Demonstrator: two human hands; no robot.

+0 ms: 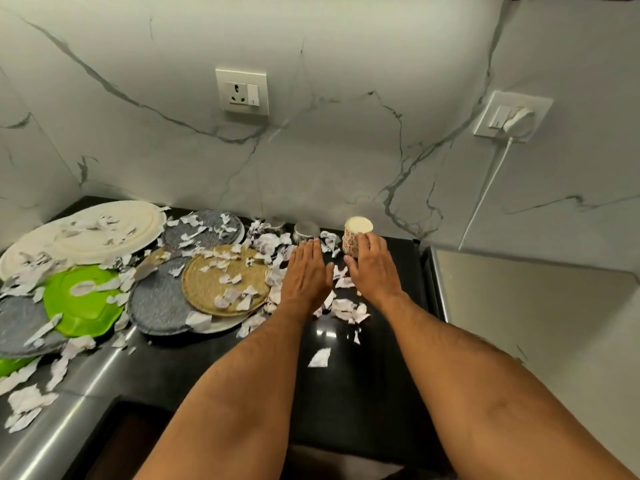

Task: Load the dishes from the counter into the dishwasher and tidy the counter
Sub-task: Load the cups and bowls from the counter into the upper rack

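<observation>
Both hands out over the black desk point(346, 393) near the marble wall. Right hand point(372, 263) wraps a printed paper cup point(356, 235), which sits upside down, base up, at the back right corner; fingers curl round its side, looks like a grasp to lift it clear. Left hand point(306, 268) flat, palm down, fingers straight, grasping nothing, resting over torn paper scraps point(343, 306), probably set to sweep them together. Two steel tumblers point(306, 230) stand just behind its fingertips by the wall. Dishes piled overlapping on the left: woven tan plate point(225, 278), grey speckled plates point(156, 303), green plate point(81, 296), white platters point(104, 233), all littered with scraps. Nothing loaded; dishwasher not in view. Task looks early.
</observation>
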